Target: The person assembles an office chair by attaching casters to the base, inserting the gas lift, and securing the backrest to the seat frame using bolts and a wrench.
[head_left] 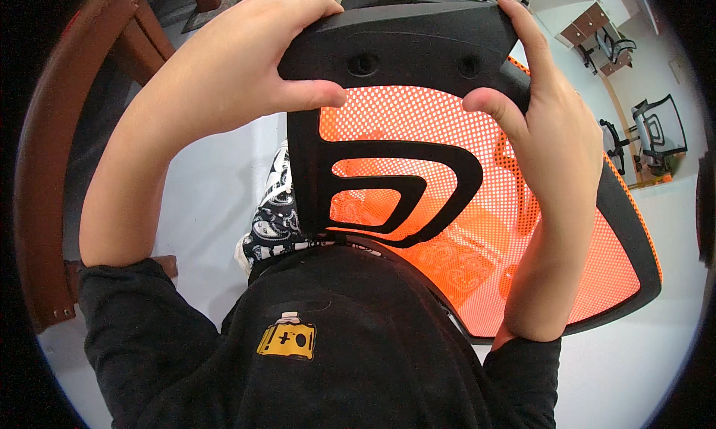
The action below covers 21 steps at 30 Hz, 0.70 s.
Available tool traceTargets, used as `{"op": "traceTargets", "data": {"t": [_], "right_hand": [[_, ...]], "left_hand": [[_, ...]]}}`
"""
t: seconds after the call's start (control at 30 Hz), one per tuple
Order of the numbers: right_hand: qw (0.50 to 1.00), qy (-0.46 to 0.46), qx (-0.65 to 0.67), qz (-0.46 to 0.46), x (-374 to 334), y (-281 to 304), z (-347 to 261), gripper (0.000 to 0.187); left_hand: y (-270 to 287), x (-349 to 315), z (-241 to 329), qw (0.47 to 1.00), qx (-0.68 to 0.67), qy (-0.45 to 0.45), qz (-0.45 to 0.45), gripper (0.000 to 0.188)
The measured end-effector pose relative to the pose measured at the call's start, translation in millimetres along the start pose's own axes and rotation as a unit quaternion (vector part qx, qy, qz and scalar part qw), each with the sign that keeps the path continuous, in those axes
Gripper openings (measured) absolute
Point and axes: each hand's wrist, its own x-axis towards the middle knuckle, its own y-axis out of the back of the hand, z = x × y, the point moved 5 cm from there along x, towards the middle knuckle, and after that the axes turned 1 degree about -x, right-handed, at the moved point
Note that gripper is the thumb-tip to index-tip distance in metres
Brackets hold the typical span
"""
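Observation:
An orange mesh chair backrest [403, 120] with a black plastic frame leans across my lap. Its black frame has curved, nested bars [459, 168] across the mesh. At the far end is a thick black plastic block [414, 56] with two round holes facing me; whether it is a separate part cannot be made out. My left hand [257, 60] wraps round the block's left end, thumb on the near side. Around the right end curls my right hand [548, 108], its thumb bent near the right hole. The fingers' far sides are partly hidden behind the block.
Brown wooden railing or furniture frame [45, 168] curves along the left. Other mesh-backed office chairs [656, 134] stand at the far right, near a white desk with brown drawers [585, 23]. Pale floor [205, 198] shows beside my patterned trousers [272, 216].

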Motion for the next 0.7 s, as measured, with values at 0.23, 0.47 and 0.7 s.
{"op": "traceTargets", "data": {"t": [0.23, 0.47, 0.7], "right_hand": [[0.998, -0.051, -0.013, -0.019, -7, -8, 25, 0.085], [0.997, -0.065, -0.031, -0.027, -6, -12, 29, 0.076], [0.996, -0.079, -0.038, -0.019, -8, -9, 31, 0.076]], "left_hand": [[10, 18, 23, 1.000, 0.018, -0.023, -0.009, 0.058], [21, 34, 44, 0.953, 0.090, 0.202, -0.208, 0.053], [21, 41, 42, 0.954, 0.056, 0.216, -0.202, 0.052]]}}
